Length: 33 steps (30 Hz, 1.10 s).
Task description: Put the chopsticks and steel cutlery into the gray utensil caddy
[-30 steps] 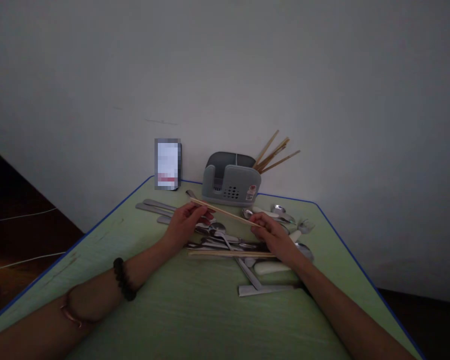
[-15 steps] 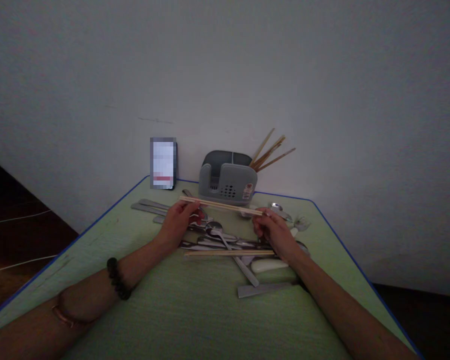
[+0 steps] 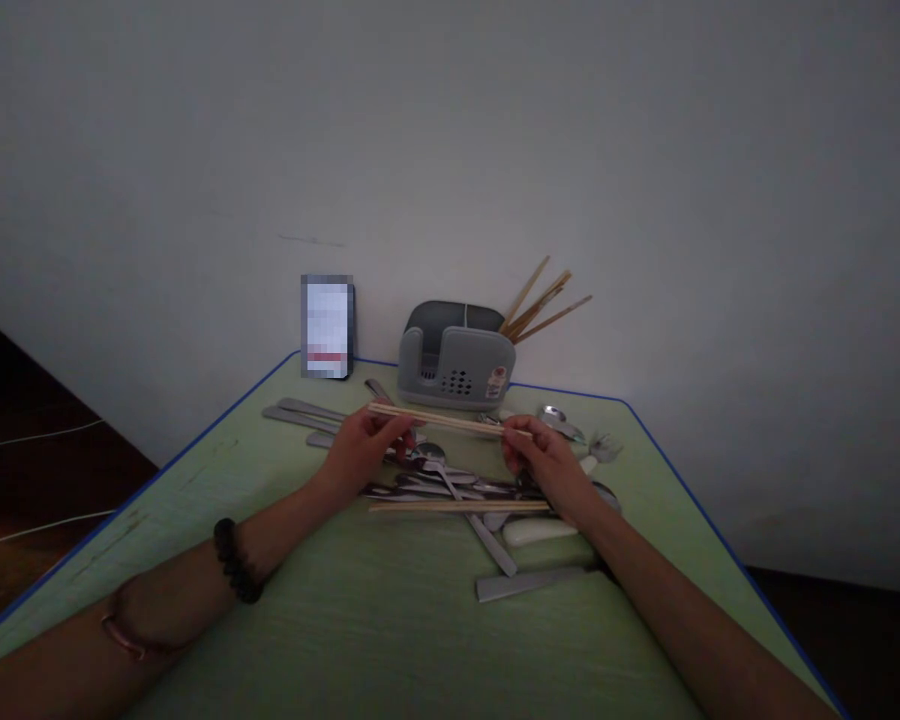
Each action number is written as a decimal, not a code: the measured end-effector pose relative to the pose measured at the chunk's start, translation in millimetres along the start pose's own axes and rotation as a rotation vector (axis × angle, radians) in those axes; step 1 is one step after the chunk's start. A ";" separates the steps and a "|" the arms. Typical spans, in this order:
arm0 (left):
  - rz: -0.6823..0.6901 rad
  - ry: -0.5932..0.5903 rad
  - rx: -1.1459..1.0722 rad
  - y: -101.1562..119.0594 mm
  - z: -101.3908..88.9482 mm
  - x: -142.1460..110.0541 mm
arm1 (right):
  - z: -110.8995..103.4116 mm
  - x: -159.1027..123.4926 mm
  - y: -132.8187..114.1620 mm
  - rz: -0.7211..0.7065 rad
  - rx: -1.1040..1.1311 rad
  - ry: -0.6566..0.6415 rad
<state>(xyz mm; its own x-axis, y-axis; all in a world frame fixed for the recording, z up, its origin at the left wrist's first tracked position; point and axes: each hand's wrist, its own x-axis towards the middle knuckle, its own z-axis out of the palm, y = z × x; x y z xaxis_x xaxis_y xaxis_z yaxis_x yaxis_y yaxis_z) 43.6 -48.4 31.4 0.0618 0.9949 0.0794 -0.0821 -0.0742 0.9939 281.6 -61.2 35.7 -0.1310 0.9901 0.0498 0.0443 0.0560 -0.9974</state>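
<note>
A pair of pale wooden chopsticks [image 3: 450, 421] spans the gap between my hands, raised over the cutlery. My left hand [image 3: 361, 450] is closed around their left end, and my right hand [image 3: 546, 460] pinches the right end. Below them lies a heap of metal cutlery, with a spoon [image 3: 457, 492] slanting across it. More wooden chopsticks [image 3: 457, 507] rest on the heap's near side. Behind my hands stands a grey utensil holder [image 3: 439, 360], with several chopsticks [image 3: 536, 305] leaning out of its right side.
A phone [image 3: 328, 327] with a blurred screen leans against the wall at the back left. Metal handles [image 3: 300, 413] stick out left of the heap. By my right arm lie a white handle [image 3: 536, 531] and a flat metal handle [image 3: 529, 583]. The green table [image 3: 390, 640] has blue edging.
The held chopsticks have come slightly lower and nearer to me, and their left end has shifted right. My left hand has moved a little right; the holder and the heap stay put.
</note>
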 end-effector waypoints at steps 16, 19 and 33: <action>0.039 0.065 -0.066 1.6 0.7 0.1 | 0.4 1.5 3.0 0.029 0.121 0.032; 0.040 0.059 -0.053 0.4 -0.6 0.9 | 0.1 1.2 3.0 0.024 0.112 0.032; 0.048 0.028 0.003 -0.6 -3.2 -0.2 | 0.2 -0.1 1.1 0.034 0.091 0.024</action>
<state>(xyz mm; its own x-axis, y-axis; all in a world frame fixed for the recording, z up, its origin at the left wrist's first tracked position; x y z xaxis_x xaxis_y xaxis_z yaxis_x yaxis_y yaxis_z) 40.4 -48.4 30.5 0.0300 0.9918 0.1246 -0.0816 -0.1218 0.9892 281.5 -61.3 34.6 -0.1076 0.9941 0.0156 -0.0420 0.0112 -0.9991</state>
